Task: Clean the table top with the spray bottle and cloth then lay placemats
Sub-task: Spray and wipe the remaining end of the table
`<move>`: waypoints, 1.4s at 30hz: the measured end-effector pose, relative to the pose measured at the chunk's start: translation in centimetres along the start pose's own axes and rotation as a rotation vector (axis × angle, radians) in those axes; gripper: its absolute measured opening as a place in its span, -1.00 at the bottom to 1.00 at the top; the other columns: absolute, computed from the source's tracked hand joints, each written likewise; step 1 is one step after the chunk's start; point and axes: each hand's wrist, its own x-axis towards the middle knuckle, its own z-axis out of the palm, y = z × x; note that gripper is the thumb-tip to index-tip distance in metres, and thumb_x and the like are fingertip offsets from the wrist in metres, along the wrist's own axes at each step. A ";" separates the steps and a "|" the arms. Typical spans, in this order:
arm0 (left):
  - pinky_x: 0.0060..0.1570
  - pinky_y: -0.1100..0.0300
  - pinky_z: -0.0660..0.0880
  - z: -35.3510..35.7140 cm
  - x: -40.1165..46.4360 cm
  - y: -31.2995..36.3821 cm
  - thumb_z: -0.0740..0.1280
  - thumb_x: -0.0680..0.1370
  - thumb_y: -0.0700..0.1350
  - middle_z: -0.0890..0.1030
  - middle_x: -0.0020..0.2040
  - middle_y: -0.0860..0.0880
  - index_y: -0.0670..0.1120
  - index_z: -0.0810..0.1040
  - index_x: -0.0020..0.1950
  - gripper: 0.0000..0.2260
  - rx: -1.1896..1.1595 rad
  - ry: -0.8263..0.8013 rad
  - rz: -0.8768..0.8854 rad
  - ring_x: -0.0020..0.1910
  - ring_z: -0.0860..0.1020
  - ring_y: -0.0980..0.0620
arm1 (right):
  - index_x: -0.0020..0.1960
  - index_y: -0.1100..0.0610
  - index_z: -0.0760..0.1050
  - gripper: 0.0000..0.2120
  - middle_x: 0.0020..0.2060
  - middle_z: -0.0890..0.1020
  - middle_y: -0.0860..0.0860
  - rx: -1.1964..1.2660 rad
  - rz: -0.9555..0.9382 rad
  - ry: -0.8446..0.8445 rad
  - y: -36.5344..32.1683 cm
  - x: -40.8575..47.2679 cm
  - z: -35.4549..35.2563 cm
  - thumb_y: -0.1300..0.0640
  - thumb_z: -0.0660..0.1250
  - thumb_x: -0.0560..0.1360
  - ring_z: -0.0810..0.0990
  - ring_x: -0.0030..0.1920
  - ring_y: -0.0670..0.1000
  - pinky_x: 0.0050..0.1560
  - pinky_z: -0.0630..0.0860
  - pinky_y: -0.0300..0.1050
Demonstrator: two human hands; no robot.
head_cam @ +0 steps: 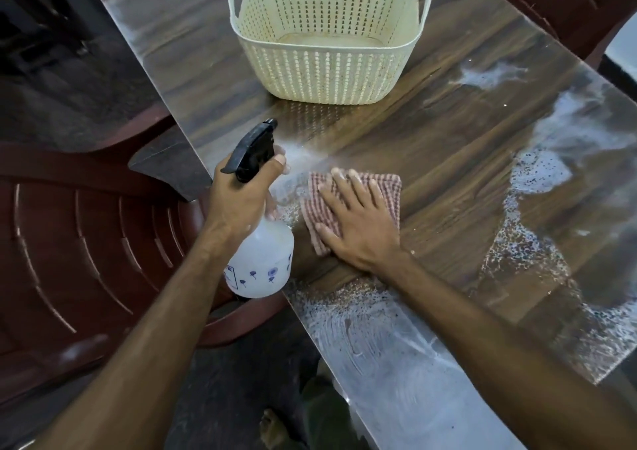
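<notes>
My left hand (238, 194) grips the neck of a translucent white spray bottle (263, 260) with a black trigger head, fingers curled round the trigger. A fine mist leaves the nozzle toward the table. My right hand (355, 218) lies flat, fingers spread, pressing a folded red-and-white checked cloth (389, 191) onto the wooden table top (448, 146). The bottle hangs just past the table's left edge, close beside the cloth. Wet smears and droplets cover the table's near and right parts. No placemats are in view.
A cream plastic woven basket (327, 73) stands empty on the table beyond the cloth. A dark red plastic chair (79, 242) sits left of the table, below the bottle. Another chair (565, 4) is at the far right corner.
</notes>
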 end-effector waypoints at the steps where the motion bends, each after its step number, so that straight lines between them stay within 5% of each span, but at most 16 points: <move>1: -0.52 0.19 0.43 -0.4 -0.2 0.1 0.36 0.51 -0.04 0.67 -0.11 0.04 0.03 0.61 -0.01 -0.91 0.003 0.009 -0.011 -0.46 0.50 -0.22 | 0.62 -0.06 -0.13 -0.28 0.61 -0.14 0.04 -0.008 -0.003 -0.006 0.7 -1.4 0.2 -0.38 -0.23 0.56 -0.19 0.59 0.07 0.55 -0.10 0.26; 4: -0.50 0.19 0.43 -1.8 -0.6 -0.1 0.36 0.58 -0.10 0.65 -0.03 -0.13 -0.12 0.59 0.05 -0.89 0.038 0.033 -0.020 -0.63 0.42 0.03 | 0.62 -0.08 -0.11 -0.26 0.61 -0.14 0.04 -0.028 0.124 0.023 3.8 -1.4 -0.2 -0.39 -0.25 0.54 -0.15 0.60 0.09 0.55 -0.12 0.25; 7: -0.49 0.21 0.45 -2.7 -1.3 -0.2 0.32 0.62 -0.18 0.64 -0.02 -0.18 -0.07 0.57 0.04 -0.95 0.070 0.027 0.028 -0.60 0.45 0.12 | 0.62 -0.05 -0.02 -0.29 0.62 -0.09 0.04 0.002 0.261 0.102 4.4 2.6 -1.4 -0.35 -0.18 0.56 -0.12 0.60 0.10 0.56 -0.15 0.19; 12: -0.48 0.13 0.48 -3.5 -2.1 -0.8 0.33 0.60 -0.11 0.65 -0.01 -0.21 -0.12 0.56 0.06 -0.89 0.065 0.031 0.022 -0.65 0.40 0.04 | 0.62 0.00 -0.15 -0.27 0.60 -0.17 0.12 -0.041 0.145 0.046 -1.5 7.3 -1.1 -0.36 -0.22 0.57 -0.18 0.59 0.18 0.54 -0.18 0.27; 18: -0.48 0.16 0.45 -4.8 -3.3 -1.1 0.34 0.56 -0.05 0.66 -0.03 -0.20 -0.11 0.57 0.05 -0.84 0.050 0.039 -0.006 -0.64 0.41 0.03 | 0.62 -0.07 -0.12 -0.33 0.61 -0.13 0.05 -0.010 -0.093 -0.007 -6.9 -2.0 1.8 -0.33 -0.17 0.59 -0.18 0.60 0.08 0.56 -0.19 0.18; 26: -0.44 0.24 0.45 -8.0 -5.9 -1.9 0.32 0.61 -0.14 0.70 -0.10 -0.06 -0.23 0.57 0.12 -0.82 0.119 0.078 -0.023 -0.65 0.41 0.04 | 0.63 -0.04 -0.09 -0.31 0.61 -0.13 0.08 -0.017 0.169 0.069 -3.0 2.4 -0.2 -0.32 -0.17 0.58 -0.15 0.60 0.13 0.54 -0.20 0.18; 31: -0.48 0.27 0.41 -8.6 -7.1 -2.1 0.33 0.53 -0.02 0.67 -0.13 -0.23 -0.16 0.58 0.10 -0.74 0.090 0.076 -0.005 -0.65 0.43 0.01 | 0.62 -0.05 -0.14 -0.32 0.61 -0.14 0.12 -0.040 0.021 0.009 -9.5 6.5 0.3 -0.33 -0.17 0.59 -0.17 0.59 0.18 0.53 -0.17 0.29; 38: -0.46 0.24 0.44 -8.7 -9.0 -2.1 0.34 0.58 -0.08 0.69 -0.09 -0.09 -0.16 0.58 0.09 -0.82 0.078 0.055 -0.018 -0.64 0.44 0.01 | 0.62 -0.10 -0.08 -0.37 0.61 -0.09 0.05 -0.038 -0.092 0.001 -10.2 -4.0 2.9 -0.30 -0.15 0.61 -0.15 0.60 0.08 0.55 -0.16 0.23; 42: -0.45 0.26 0.44 -8.5 -10.3 -2.3 0.35 0.56 -0.06 0.69 -0.14 -0.10 -0.21 0.57 0.11 -0.76 0.093 0.031 -0.024 -0.64 0.44 0.02 | 0.62 -0.10 -0.06 -0.34 0.61 -0.12 0.02 0.004 0.136 0.046 -5.1 -5.8 2.5 -0.32 -0.17 0.57 -0.15 0.60 0.07 0.54 -0.20 0.17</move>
